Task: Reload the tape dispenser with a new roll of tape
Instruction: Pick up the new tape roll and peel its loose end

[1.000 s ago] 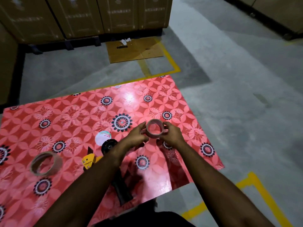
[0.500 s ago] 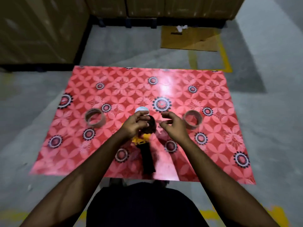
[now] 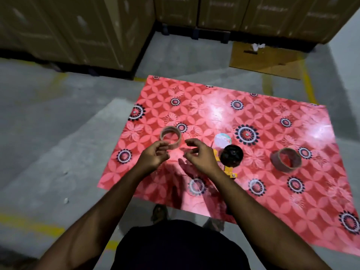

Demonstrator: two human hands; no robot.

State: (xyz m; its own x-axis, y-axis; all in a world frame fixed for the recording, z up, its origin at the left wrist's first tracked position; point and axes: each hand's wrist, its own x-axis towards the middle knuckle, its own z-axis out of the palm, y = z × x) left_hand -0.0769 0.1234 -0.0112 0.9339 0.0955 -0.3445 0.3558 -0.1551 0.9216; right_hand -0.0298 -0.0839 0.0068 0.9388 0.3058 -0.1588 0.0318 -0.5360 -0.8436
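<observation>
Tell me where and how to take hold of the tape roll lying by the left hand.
Pinch the tape roll across its wall, from above. It lies flat on the red mat with its open core facing up, so one finger can go inside, the thumb outside. The left hand is at its near edge, so probably take the near wall.

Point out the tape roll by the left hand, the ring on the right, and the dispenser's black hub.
left tape roll (image 3: 176,144), head view, near wall
right ring (image 3: 280,164), head view, outer wall
black hub (image 3: 232,155), head view, centre

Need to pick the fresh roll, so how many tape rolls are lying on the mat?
2. One tape roll lies just beyond the left hand; the other roll lies right of the dispenser. None seems hidden.
</observation>
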